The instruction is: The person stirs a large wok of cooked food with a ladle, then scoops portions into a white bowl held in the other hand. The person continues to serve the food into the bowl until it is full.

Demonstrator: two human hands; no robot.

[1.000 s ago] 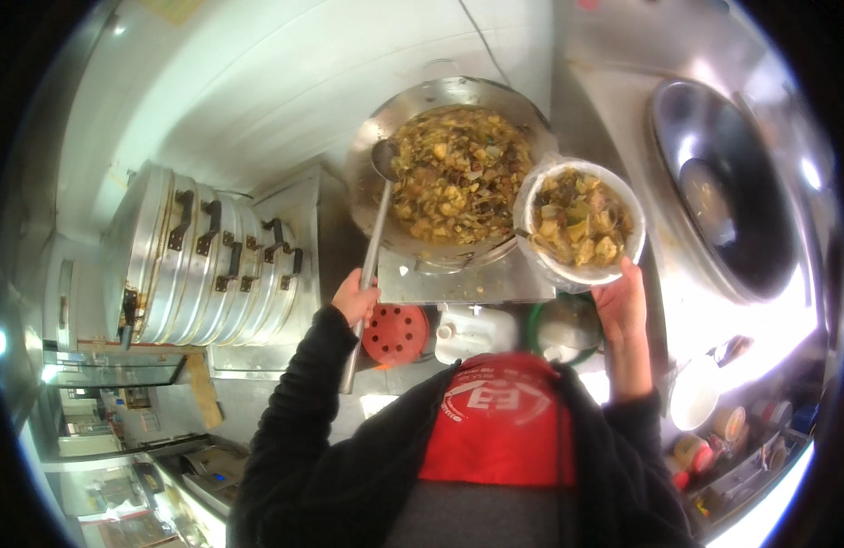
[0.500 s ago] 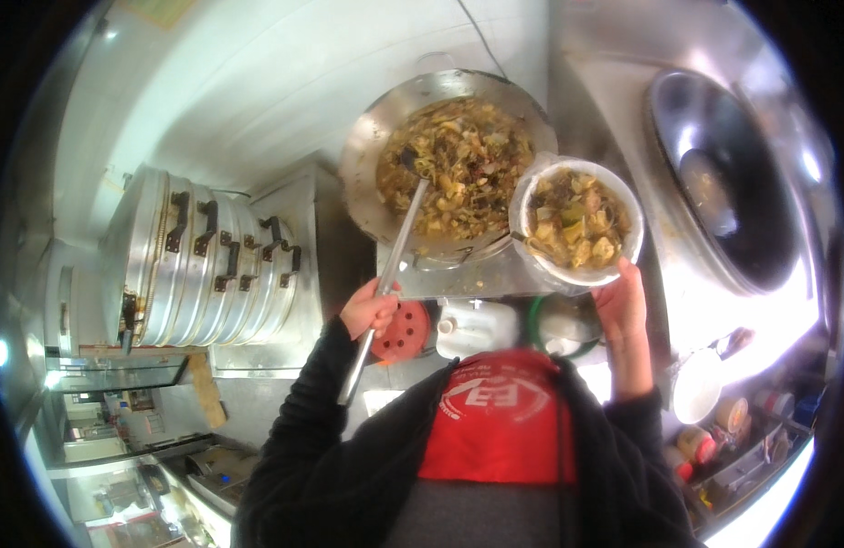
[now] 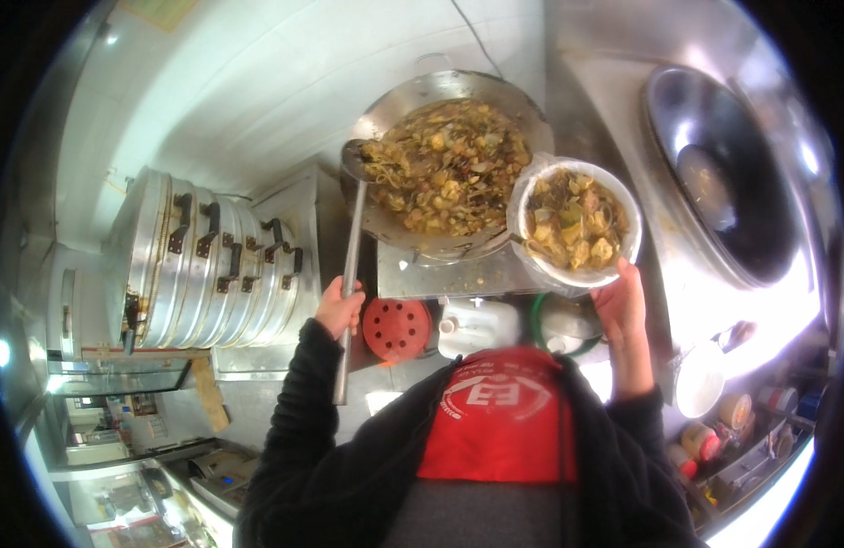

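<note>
My left hand (image 3: 340, 309) is closed round the long metal handle of a ladle (image 3: 351, 237). The ladle's bowl is at the left rim of a wide metal wok (image 3: 395, 96), which holds a chunky stew (image 3: 454, 164) of vegetables and other pieces in brown broth. On the right, my right hand (image 3: 623, 297) grips the near edge of a white bowl (image 3: 634, 224) lined with clear plastic. That bowl is full of the same kind of stew and sits close against the wok's right side. My right thumb is over its rim; the other fingers are partly hidden beneath.
A stack of metal steamers (image 3: 203, 265) with black handles stands left. At right is a large dark wok (image 3: 723, 173) set in a steel counter. A red perforated disc (image 3: 396, 329), a white plastic jug (image 3: 477, 327) and a green-rimmed bucket (image 3: 537, 321) lie below the wok stand.
The ladle has moved left, out of the middle of the stew to the wok's left rim. My left hand has shifted left and slightly down. The white bowl has barely moved.
</note>
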